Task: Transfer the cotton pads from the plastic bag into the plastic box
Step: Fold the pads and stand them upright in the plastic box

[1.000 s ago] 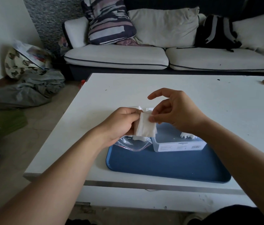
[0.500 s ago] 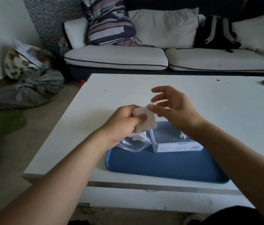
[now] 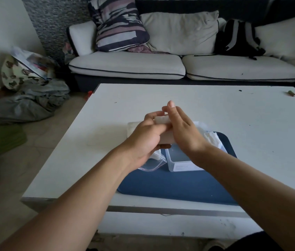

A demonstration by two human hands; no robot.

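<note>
Pads [image 3: 163, 130] sit squeezed between the left hand [image 3: 147, 137], fingers curled round them, and the flat right hand [image 3: 184, 132], above the box [image 3: 176, 160]; square the stack, then lower it straight in.

On the table [image 3: 215, 109] the tray [image 3: 179, 187] is carrying the plastic bag [image 3: 154, 164] left of the plastic box [image 3: 179, 164], both hands hovering above them, a sofa [image 3: 161, 66] sitting behind.
</note>
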